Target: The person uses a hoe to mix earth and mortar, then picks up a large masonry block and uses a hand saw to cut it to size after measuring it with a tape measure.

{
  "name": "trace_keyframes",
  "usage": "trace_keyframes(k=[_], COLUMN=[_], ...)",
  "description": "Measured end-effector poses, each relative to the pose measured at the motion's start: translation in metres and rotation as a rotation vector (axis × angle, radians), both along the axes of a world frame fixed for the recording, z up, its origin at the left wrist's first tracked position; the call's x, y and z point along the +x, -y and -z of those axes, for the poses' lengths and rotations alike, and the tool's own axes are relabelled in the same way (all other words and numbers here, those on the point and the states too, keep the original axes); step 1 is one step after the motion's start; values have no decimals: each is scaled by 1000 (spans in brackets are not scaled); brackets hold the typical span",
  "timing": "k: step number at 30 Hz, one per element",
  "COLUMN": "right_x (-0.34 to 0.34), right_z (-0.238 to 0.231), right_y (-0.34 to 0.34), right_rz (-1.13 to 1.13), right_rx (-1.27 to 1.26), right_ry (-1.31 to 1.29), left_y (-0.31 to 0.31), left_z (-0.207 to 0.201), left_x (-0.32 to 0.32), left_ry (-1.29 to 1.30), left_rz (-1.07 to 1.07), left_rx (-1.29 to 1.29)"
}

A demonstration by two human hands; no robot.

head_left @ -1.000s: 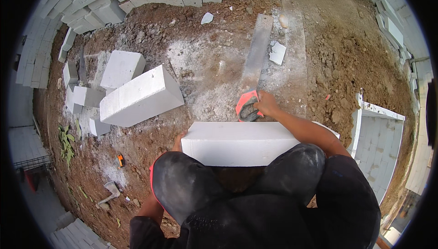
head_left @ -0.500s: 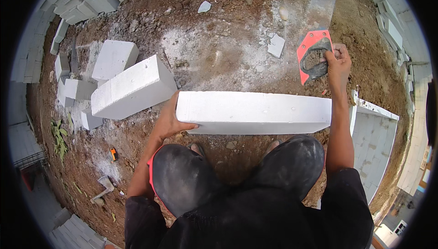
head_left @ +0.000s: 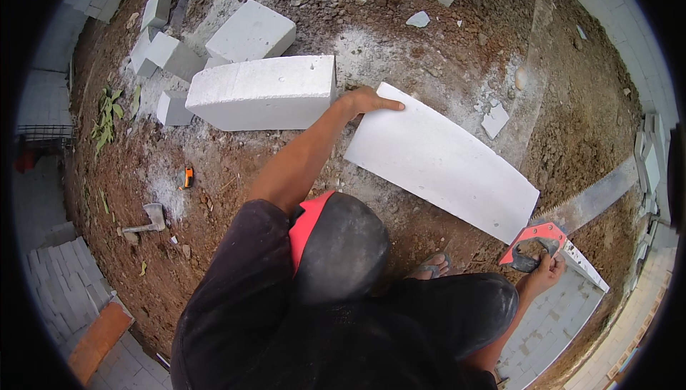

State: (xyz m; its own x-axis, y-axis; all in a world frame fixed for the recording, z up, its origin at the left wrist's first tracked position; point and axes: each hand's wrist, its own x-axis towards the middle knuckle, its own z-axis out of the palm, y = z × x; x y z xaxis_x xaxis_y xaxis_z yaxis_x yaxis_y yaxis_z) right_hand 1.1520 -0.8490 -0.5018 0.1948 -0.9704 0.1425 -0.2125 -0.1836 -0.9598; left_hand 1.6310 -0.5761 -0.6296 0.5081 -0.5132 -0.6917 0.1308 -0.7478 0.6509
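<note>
A long white building block (head_left: 443,165) lies slantwise in front of me, its left end farther away than its right. My left hand (head_left: 368,101) grips its far left corner, the thumb over the edge; the fingers are partly hidden. At the right, my right hand (head_left: 547,273) is closed on the handle of a hand saw (head_left: 532,243) with a red and black grip. The saw's toothed blade (head_left: 597,193) points away to the right, and its handle is close to the block's near right end.
Another long white block (head_left: 264,93) and several cut pieces (head_left: 250,30) lie at the left. A hatchet-like tool (head_left: 148,220) and a small orange tool (head_left: 188,178) rest on the dirt. A grey panel (head_left: 550,326) stands at the lower right. A flip-flopped foot (head_left: 432,267) is below the block.
The block has turned, its right end swinging nearer to me. My right hand has brought the saw down toward that end, its blade now tilting right. The view has shifted rightward.
</note>
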Motion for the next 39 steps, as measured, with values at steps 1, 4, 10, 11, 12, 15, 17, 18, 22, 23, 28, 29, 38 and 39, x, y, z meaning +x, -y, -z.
trace_keyframes(k=[1,4,10,11,12,15,17,18,22,23,28,29,38,39], right_x=[9,46,220,258,295,396,425,426,398,376,285,266,89,89], right_z=[0,9,67,78,92,131,124,108,48,34,-6,-11,1,6], right_y=[-6,0,79,88,118,123,37,1,-68,-64,-72,-64,-36,-42], right_rz=[13,-92,-245,-205,-250,-434,-616,-616,-1218,-1237,-1415,-1355,-572,-579], right_rx=[25,166,487,542,567,650,820,822,250,191,30,82,573,586], right_ry=[-7,70,-44,-65,-41,9,-134,-137,-620,-703,-820,-774,-449,-442], left_y=[0,-7,-74,-97,-120,-236,-341,-385,-508,-491,-594,-621,-551,-554], left_z=[12,35,13,-3,-21,0,15,18,36,54,80,62,34,23], left_x=[-4,-10,-116,-131,-137,-154,-155,-151,-83,-61,-41,-36,-84,-84], left_ry=[60,142,593,544,500,762,861,951,895,719,448,552,604,450], left_rz=[-49,-6,-171,-176,-169,-477,-623,-650,-484,-479,-100,-92,-29,-168], left_rx=[-13,-12,-374,-335,-333,-87,176,386,898,901,901,854,844,734])
